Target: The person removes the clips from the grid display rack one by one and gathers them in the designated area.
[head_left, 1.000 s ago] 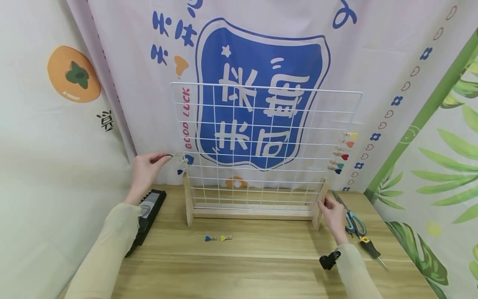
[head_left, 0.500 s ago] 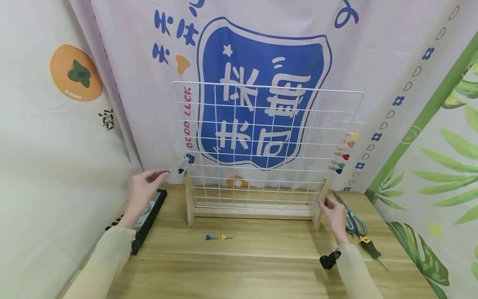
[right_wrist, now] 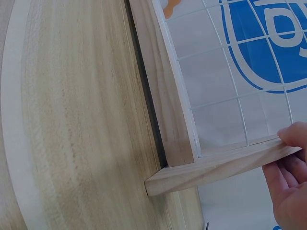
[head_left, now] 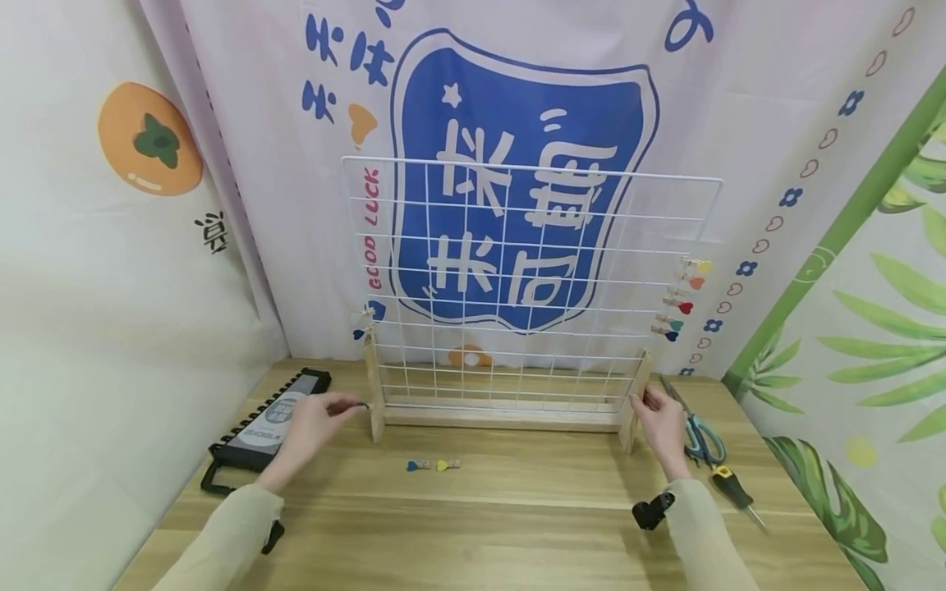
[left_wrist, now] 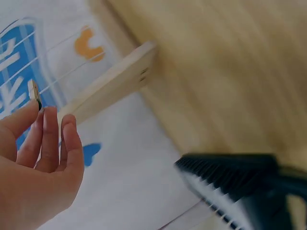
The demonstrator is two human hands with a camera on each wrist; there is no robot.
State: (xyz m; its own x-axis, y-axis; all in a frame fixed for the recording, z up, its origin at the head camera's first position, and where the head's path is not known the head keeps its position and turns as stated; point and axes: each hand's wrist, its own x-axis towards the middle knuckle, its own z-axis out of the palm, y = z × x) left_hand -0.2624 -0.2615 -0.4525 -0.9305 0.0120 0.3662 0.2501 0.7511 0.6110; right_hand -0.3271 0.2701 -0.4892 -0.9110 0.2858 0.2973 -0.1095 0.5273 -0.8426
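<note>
My left hand (head_left: 323, 423) pinches a small wooden clothespin (left_wrist: 33, 90) between thumb and fingertips; a bit of dark green shows at its held end. That hand is beside the left wooden leg (head_left: 374, 394) of a stand bearing a white wire grid (head_left: 502, 271). The right hand (head_left: 660, 420) grips the stand's right wooden leg (right_wrist: 220, 167), thumb on one side and fingers on the other. Several heart clothespins (head_left: 680, 306) are clipped along the grid's right edge, and a blue heart clothespin (head_left: 359, 334) is at its left edge. One blue clothespin (head_left: 418, 466) and one yellow clothespin (head_left: 447, 465) lie in front.
A black and grey toothed tool (head_left: 269, 419) lies on the wooden table (head_left: 480, 533) to the left. Scissors (head_left: 704, 441) and a screwdriver (head_left: 732, 487) lie at the right. A printed cloth (head_left: 296, 205) hangs behind the grid.
My left hand has come away from the grid's left edge and moved down beside the left leg, still pinching the clothespin. The right hand has stayed on the right leg.
</note>
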